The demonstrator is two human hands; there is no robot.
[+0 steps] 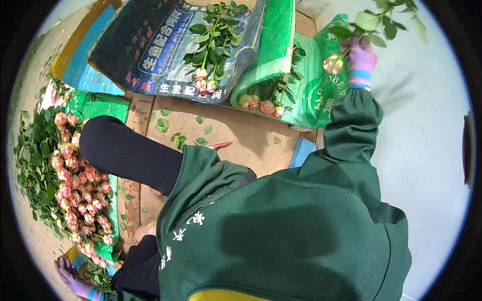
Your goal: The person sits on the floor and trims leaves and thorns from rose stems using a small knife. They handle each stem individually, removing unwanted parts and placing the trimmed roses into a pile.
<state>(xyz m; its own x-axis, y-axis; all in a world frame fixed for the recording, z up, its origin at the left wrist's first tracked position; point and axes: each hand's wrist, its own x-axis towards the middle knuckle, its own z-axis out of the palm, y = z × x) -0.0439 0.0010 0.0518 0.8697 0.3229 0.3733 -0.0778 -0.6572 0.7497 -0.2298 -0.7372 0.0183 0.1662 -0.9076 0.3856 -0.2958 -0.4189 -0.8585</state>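
My right hand (361,56), in a lilac knit glove with a striped cuff, is raised at the upper right. It grips the stem of a single pale pink rose (333,64); the bloom hangs below the fingers and leaves spread above them. Far off at the lower left, my left hand (73,280), gloved alike, has its fingers apart and nothing visible in them. It is beside the lower end of a large pile of pink roses (75,184), whose leafy stems point left. Green leaves (96,274) lie close to that hand.
A dark printed woven sack (116,49) bears a few roses (203,81). Beside it, more roses (263,106) lie in a folded green sack (320,94). Red-handled pruning shears (221,145) and loose leaves (162,124) are on the brown board (241,129). A pale wall (418,150) stands at right.
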